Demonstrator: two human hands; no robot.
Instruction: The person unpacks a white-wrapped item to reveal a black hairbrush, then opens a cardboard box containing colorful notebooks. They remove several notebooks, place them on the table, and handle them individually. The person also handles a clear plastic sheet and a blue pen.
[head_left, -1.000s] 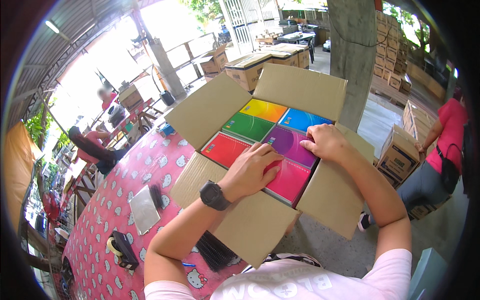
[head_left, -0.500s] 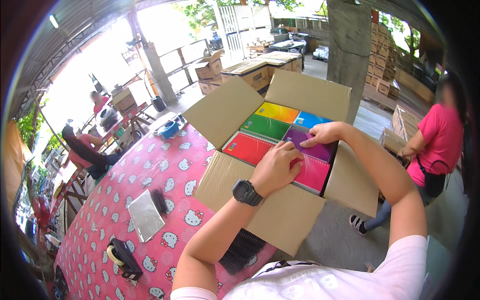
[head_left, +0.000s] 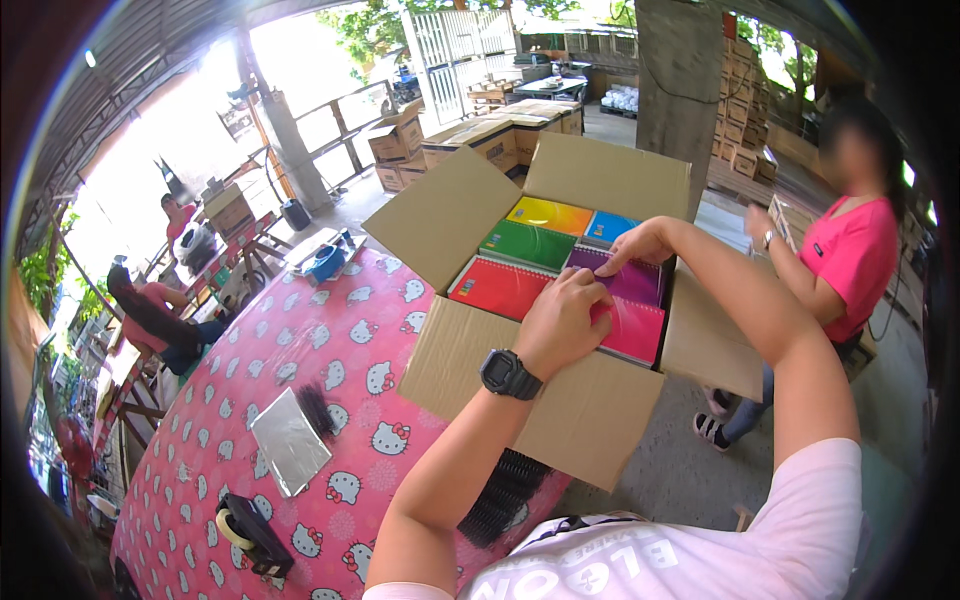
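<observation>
An open cardboard box holds stacks of spiral notebooks with glossy covers: red, green, yellow, blue, purple and pink. My left hand, with a black watch at its wrist, is closed with bent fingers at the purple notebook's near left corner; its thumb is over the pink one. My right hand grips the purple notebook at its far side, thumb on the cover and the other fingers partly hidden. Both hands are inside the raised flaps.
Pink patterned table cover carries a tape dispenser, clear plastic sleeves, black spiral coils and a blue tape roll. A person in pink stands at right; others sit at left. Closed cartons and a concrete pillar stand behind.
Both hands stay on the notebooks, the right one shifting slightly over the purple cover. The person at right has turned and raised a forearm. The view has shifted a little.
</observation>
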